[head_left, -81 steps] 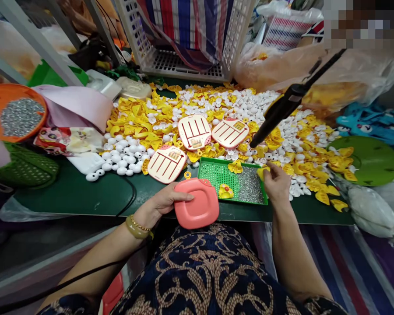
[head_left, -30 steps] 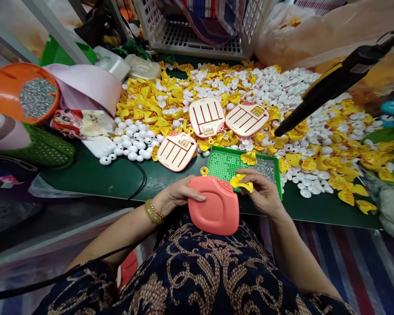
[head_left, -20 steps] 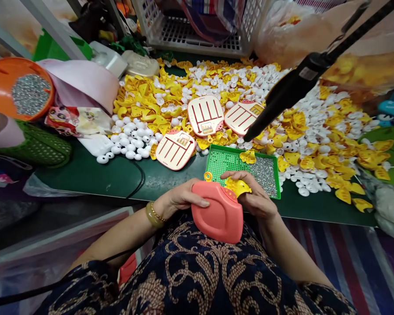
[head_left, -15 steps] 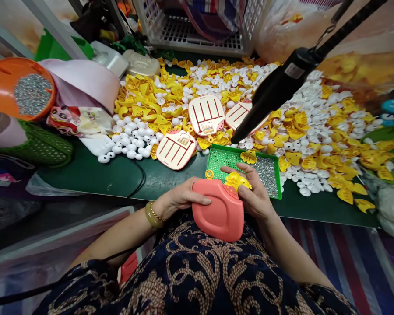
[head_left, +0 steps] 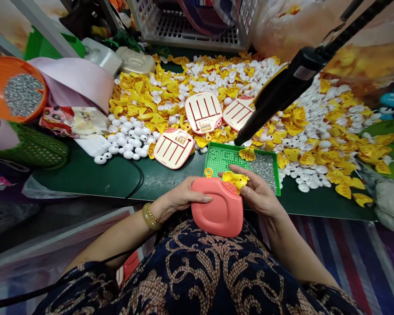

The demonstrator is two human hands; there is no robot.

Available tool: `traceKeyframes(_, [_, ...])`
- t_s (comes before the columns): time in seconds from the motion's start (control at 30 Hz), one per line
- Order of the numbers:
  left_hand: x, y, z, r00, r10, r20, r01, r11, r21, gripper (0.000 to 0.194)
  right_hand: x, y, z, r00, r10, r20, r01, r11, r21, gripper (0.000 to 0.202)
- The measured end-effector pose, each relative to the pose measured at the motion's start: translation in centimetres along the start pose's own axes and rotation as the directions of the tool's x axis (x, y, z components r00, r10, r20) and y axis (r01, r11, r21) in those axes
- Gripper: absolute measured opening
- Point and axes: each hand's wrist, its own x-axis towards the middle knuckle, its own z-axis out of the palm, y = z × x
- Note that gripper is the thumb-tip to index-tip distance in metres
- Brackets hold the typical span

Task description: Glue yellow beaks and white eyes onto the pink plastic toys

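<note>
My left hand (head_left: 184, 197) is closed on the left edge of a coral plastic case (head_left: 213, 212), thumb lying across its face. The case is held low in front of my body, its smooth, recessed side facing up. In my right hand (head_left: 258, 194) is a yellow moulded plastic piece (head_left: 234, 178), held between thumb and fingers at the case's upper right corner, beside a patch of small holes. Whether the piece is attached to the case cannot be made out. Just beyond my hands lies a green tray (head_left: 228, 155) with small screws (head_left: 264, 168) and a yellow part (head_left: 247, 153).
Cream slotted panels (head_left: 174, 148) lie before a wide heap of yellow and white parts (head_left: 170, 100). White eye pieces (head_left: 131, 140) are at left, with an orange tub (head_left: 16, 107) of screws. A black hanging electric screwdriver (head_left: 276, 98) slants down above the tray.
My right hand has tilted the yellow piece, so it now shows more side-on against the case's corner. My left hand keeps its hold. The whole view has shifted slightly.
</note>
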Motion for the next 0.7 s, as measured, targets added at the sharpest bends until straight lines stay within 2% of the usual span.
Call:
traceKeyframes(0.13, [0.0, 0.0, 0.1, 1.0, -0.009, -0.001, 0.009, 1.0, -0.003, 0.039, -0.2, 0.0, -0.4, 1.0, -0.009, -0.017, 0.007, 0.991, -0.132, 0.046])
traceKeyframes(0.3, [-0.1, 0.0, 0.7, 0.998, -0.016, -0.068, 0.014, 1.0, -0.025, 0.038, -0.5, -0.4, -0.4, 0.997, -0.006, -0.071, -0.015, 0.954, -0.298, 0.043])
traceKeyframes(0.57, [-0.1, 0.2, 1.0, 0.995, -0.034, -0.094, 0.029, 0.998, -0.056, 0.037, -1.0, -0.4, -0.2, 0.987, -0.072, -0.143, 0.01, 0.919, -0.393, 0.031])
traceKeyframes(0.7, [-0.2, 0.0, 1.0, 0.993, -0.065, -0.103, 0.055, 0.994, -0.093, 0.04, -1.0, 0.0, 0.1, 0.983, -0.059, -0.174, -0.009, 0.929, -0.371, 0.029])
